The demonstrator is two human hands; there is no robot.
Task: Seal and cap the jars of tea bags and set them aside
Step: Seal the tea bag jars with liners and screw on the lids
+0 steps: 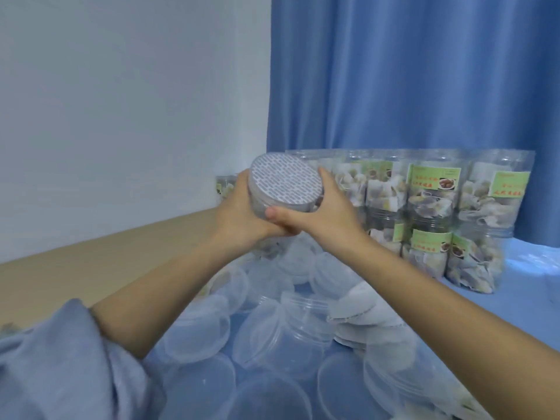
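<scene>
Jar (266,204) body mostly hidden by hands; stacked jars' (433,207) label text unreadable.

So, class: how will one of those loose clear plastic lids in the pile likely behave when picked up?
A clear lid probably feels light and slightly flexible: it looks thin and see-through. Likely slippery too, since the smooth lids lie loosely overlapped and could slide.

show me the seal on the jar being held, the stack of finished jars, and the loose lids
seal (286,180), head view, middle of the printed disc on the held jar's mouth
stack of finished jars (433,213), head view, side of an upper jar
loose lids (272,344), head view, wall of one clear lid
</scene>
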